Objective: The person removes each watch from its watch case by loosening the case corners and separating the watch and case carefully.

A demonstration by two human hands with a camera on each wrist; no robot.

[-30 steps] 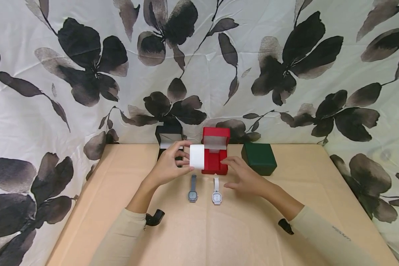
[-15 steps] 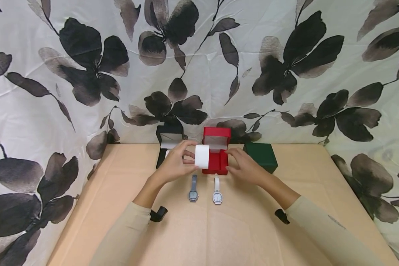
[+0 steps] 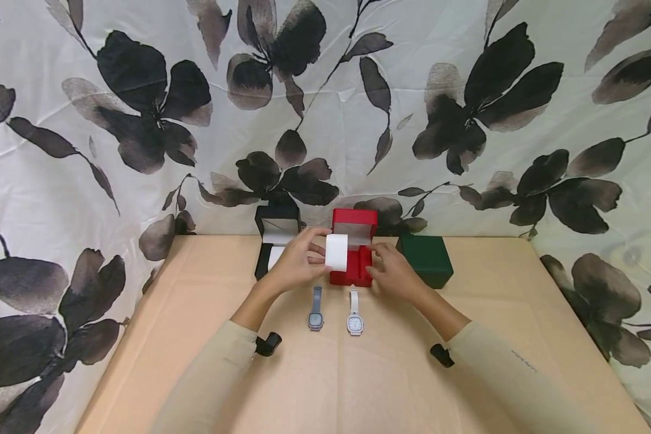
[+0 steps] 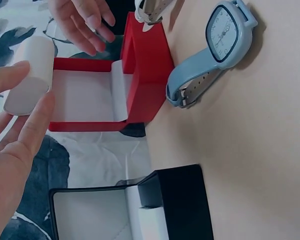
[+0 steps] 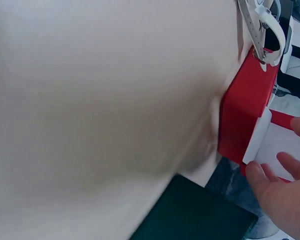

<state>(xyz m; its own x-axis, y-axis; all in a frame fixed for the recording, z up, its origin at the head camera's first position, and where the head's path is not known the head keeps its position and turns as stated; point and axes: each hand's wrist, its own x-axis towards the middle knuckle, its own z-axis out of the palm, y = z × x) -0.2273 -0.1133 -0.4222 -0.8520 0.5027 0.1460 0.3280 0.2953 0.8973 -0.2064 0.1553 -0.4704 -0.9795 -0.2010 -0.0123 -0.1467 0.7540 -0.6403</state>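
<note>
My left hand (image 3: 293, 262) pinches a white watch cushion (image 3: 336, 252) between thumb and fingers, over the open red watch box (image 3: 349, 278). In the left wrist view the cushion (image 4: 31, 75) is a rounded roll with a flat end. At the box's right side is my right hand (image 3: 395, 272), fingers parted and holding nothing; in the right wrist view a fingertip (image 5: 254, 172) is right at the box's corner. Just in front lie a blue-grey watch (image 3: 315, 316) and a white watch (image 3: 354, 319), straps pointing toward the boxes.
Left of the red box an open black watch box (image 3: 276, 213) has a white cushion (image 3: 274, 256) inside, partly behind my left hand. A closed green box (image 3: 427, 260) stands on the right. Behind the beige-covered table (image 3: 336, 386) hangs a floral cloth (image 3: 358, 120).
My left hand has carried the white cushion to the right, over the red box. My right hand has come in from the right to the box's side.
</note>
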